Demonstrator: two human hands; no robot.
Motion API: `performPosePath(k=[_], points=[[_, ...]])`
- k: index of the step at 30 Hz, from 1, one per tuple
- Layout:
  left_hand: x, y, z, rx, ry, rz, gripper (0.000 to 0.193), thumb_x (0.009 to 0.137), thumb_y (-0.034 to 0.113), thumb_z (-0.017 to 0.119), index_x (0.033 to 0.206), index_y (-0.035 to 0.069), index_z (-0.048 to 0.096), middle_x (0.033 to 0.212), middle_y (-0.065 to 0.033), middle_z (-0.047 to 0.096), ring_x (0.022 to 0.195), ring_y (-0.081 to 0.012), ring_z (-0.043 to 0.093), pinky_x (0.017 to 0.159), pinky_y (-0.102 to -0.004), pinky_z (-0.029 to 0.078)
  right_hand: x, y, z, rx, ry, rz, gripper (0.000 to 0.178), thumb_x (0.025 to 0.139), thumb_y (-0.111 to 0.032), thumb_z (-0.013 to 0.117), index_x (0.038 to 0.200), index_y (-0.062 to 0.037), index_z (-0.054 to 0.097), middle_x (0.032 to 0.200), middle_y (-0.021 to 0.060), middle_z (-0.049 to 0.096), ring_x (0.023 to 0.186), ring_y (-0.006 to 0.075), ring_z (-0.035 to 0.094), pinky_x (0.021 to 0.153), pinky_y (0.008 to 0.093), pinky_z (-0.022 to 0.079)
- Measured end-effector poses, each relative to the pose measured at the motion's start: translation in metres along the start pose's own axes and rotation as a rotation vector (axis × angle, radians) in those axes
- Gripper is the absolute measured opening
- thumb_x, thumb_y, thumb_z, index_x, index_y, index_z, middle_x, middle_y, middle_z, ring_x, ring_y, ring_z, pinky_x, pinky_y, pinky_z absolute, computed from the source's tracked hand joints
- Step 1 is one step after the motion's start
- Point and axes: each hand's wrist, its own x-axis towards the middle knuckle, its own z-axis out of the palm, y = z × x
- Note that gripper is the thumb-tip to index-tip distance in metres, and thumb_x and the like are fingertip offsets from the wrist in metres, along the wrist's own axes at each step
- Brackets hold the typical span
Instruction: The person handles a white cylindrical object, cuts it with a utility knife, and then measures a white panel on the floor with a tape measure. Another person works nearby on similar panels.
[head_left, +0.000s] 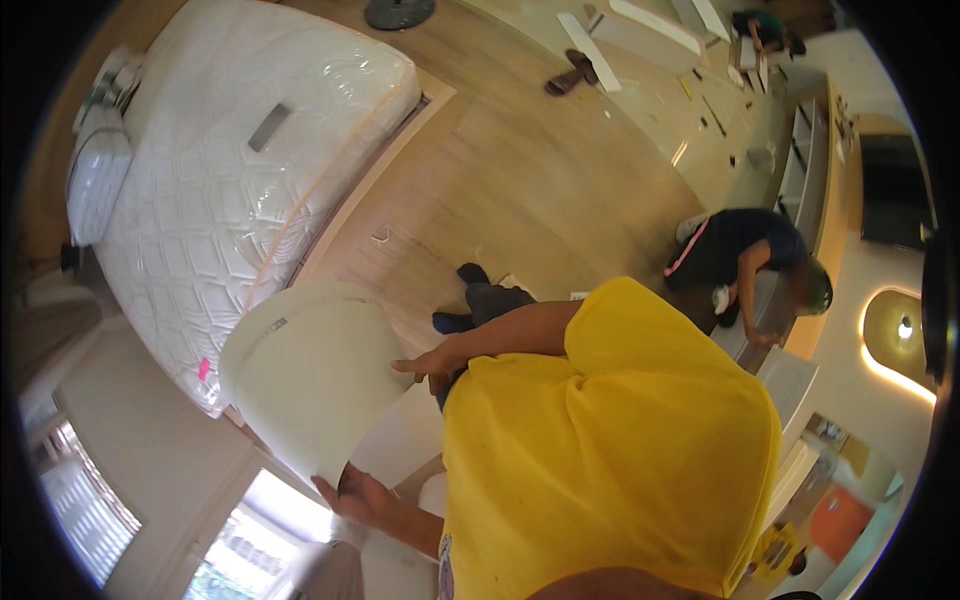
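In front of me is a large, smooth white curved panel with a rounded far end and a small dark mark near it. My left hand grips its lower edge, thumb on one side and fingers round the other. Across from it, my right hand lies at the panel's right edge, one digit stretched along the surface and the others curled under, partly hidden. Another white surface shows beneath the panel, between my hands; its kind cannot be told.
A plastic-wrapped mattress on a wooden base stands left. A co-worker in dark clothes bends over a long cabinet at right; another person is far off. White boards, sandals and tools lie on the floor. Dark-socked feet show beyond my right forearm.
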Motion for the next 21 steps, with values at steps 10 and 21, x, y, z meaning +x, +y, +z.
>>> performPosePath(k=[10, 21], points=[[-0.029, 0.079, 0.003, -0.128, -0.339, 0.017, 0.029, 0.100, 0.012, 0.053, 0.120, -0.008, 0.053, 0.118, -0.0170, 0.063, 0.107, -0.0235, 0.061, 0.099, -0.0359, 0.048, 0.029, 0.002, 0.026, 1.102, 0.393, -0.255, 0.090, 0.091, -0.071, 0.040, 0.153, -0.0081, 0.022, 0.150, 0.0281, 0.033, 0.136, 0.0387, 0.041, 0.105, 0.0548, 0.041], [-0.028, 0.174, -0.089, -0.068, -0.095, 0.384, 0.037, 0.095, 0.010, 0.060, 0.123, -0.012, 0.050, 0.121, -0.0189, 0.058, 0.110, -0.0259, 0.057, 0.096, -0.0357, 0.047, 0.018, -0.011, -0.157, 1.797, 0.468, -1.130, 0.043, 0.088, -0.033, 0.065, 0.117, -0.0027, 0.056, 0.115, 0.0166, 0.063, 0.107, 0.0350, 0.062, 0.099, 0.0475, 0.050]])
